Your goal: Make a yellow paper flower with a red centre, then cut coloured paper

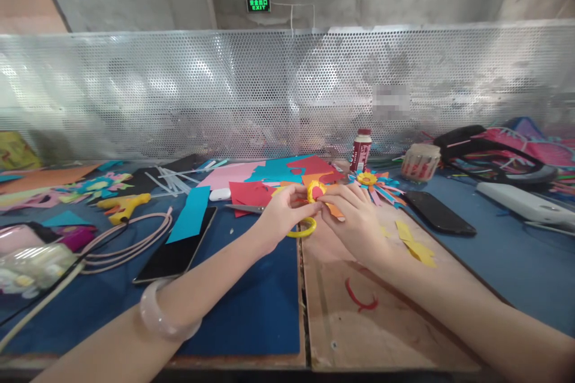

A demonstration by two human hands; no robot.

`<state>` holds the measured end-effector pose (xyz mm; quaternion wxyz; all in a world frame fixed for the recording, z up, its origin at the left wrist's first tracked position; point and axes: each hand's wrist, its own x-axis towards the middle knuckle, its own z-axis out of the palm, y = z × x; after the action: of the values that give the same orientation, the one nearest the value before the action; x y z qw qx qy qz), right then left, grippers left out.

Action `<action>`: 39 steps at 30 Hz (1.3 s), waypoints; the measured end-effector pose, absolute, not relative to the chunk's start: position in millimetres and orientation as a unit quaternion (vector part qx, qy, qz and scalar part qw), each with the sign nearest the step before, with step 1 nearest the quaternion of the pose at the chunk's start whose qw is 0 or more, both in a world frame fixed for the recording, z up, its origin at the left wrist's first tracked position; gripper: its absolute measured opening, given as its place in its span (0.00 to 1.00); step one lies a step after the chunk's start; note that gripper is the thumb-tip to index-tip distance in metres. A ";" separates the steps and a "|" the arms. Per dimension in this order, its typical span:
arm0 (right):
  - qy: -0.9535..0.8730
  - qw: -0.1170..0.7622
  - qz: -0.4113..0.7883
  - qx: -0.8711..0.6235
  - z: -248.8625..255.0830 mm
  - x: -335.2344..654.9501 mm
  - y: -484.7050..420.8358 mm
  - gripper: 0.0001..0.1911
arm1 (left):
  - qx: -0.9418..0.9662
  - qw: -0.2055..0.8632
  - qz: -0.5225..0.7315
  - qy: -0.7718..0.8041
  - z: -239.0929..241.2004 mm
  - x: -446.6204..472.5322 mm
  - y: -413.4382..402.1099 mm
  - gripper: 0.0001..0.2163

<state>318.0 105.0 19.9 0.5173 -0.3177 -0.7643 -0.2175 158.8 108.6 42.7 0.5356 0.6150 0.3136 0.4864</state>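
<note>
You are pinching a small paper flower point(317, 191) between both hands just in front of the red paper sheet point(250, 194): it is showing a ring of yellow petals around a red centre, with an orange scrap poking out toward the right. Your left hand point(279, 212) is gripping its left edge with thumb and fingertips, while your right hand point(354, 215) is grasping its right side, fingers curled over the orange bit. A yellow paper loop point(303, 230) is lying just below the flower, nearer you than the red sheet.
</note>
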 end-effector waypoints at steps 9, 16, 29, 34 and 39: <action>-0.764 0.495 -0.259 -0.324 20.4 323.3 108.8 0.03 | 0.608 0.541 0.492 0.309 38.5 155.3 114.8 0.14; -0.768 0.465 -0.295 -0.328 22.3 321.9 105.8 0.04 | 0.617 0.539 0.482 0.311 37.9 155.3 115.5 0.13; -0.777 0.523 -0.130 -0.326 19.2 320.7 109.3 0.05 | 0.622 0.534 0.467 0.332 41.4 153.5 113.9 0.12; -0.798 0.512 -0.125 -0.292 20.9 326.4 111.2 0.04 | 0.593 0.555 0.482 0.328 40.4 153.3 116.2 0.11; -0.801 0.484 -0.192 -0.294 21.9 328.5 109.7 0.06 | 0.564 0.576 0.492 0.328 41.5 154.2 116.3 0.11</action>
<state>328.5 109.7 21.9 0.4838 -0.2945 -0.8014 -0.1921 154.2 116.3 41.5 0.5761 0.5642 0.3279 0.4922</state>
